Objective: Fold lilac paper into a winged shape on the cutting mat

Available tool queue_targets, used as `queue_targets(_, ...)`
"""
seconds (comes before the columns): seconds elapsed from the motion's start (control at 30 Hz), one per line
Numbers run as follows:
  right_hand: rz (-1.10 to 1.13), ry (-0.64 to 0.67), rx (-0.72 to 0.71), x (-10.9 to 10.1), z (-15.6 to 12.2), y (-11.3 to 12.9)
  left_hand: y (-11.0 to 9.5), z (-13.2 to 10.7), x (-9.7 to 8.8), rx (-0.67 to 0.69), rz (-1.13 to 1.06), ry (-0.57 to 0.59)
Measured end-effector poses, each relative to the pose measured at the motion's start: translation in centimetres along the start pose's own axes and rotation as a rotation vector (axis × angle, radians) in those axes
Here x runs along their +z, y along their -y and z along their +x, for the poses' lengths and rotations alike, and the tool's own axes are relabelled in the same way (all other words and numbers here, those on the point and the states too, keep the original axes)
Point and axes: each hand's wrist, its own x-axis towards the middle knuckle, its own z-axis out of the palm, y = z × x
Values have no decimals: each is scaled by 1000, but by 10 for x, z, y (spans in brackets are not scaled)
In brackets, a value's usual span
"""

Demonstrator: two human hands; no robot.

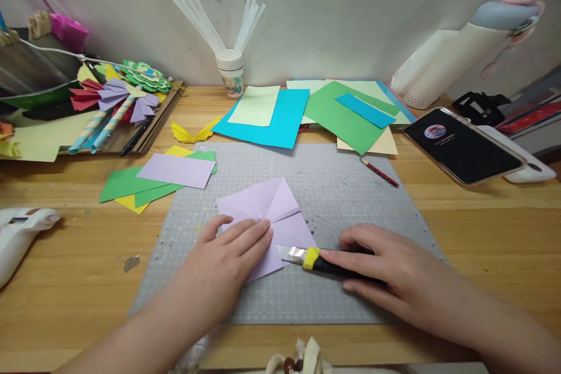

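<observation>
A creased sheet of light purple paper (280, 201) lies on the grey cutting mat (359, 193), its fold lines meeting near the middle and a slit running to its right edge. My left hand (234, 251) rests flat on the lower left of the sheet, fingers stretched out. In my right hand (385, 269) is a black and yellow utility knife (312, 258), with the index finger along its top. Its blade is out and points left over the lower part of the paper, close to my left fingertips. Whether the blade touches the paper I cannot tell.
Left of the mat are stacked purple, green and yellow strips (177, 170). Behind it lie blue paper (263, 131) and green paper (350, 120). A pencil (379, 172) and a phone (464, 146) are at right. A white glue gun (26, 234) lies far left; paper cups (231, 79) hold white sticks.
</observation>
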Motion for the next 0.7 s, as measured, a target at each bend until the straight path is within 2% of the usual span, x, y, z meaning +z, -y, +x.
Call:
queue_targets(0.4,4,133,-93,-19,23,-16,0,1,0,-17,-30,19)
queue_targets(0.53,-6,144,-136,-19,29,-19,1,2,2,-26,-58,-15)
queue_targets(0.7,-4,190,-96,-21,27,-24,1,2,7,-80,-98,-82)
